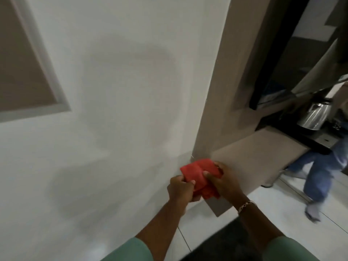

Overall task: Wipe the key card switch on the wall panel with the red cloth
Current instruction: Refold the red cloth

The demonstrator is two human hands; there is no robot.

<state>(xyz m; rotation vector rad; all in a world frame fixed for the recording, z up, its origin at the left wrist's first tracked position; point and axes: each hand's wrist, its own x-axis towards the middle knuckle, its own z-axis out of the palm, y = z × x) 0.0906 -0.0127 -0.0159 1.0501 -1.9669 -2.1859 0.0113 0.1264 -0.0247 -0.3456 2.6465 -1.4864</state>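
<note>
A red cloth (197,173), folded into a small bundle, is held low in front of me by both hands. My left hand (179,188) grips its left edge with thumb and fingers. On the cloth's right side is my right hand (223,178), with a bracelet on the wrist. The hands are close to the bottom corner of a white wall (116,91). No key card switch or wall panel shows in this view.
A beige panel (224,81) runs up beside the wall. To the right, a dark counter (308,140) carries a steel kettle (313,115). Another person's legs in blue trousers (320,170) stand on the tiled floor (278,208). A framed beige inset (20,72) is at upper left.
</note>
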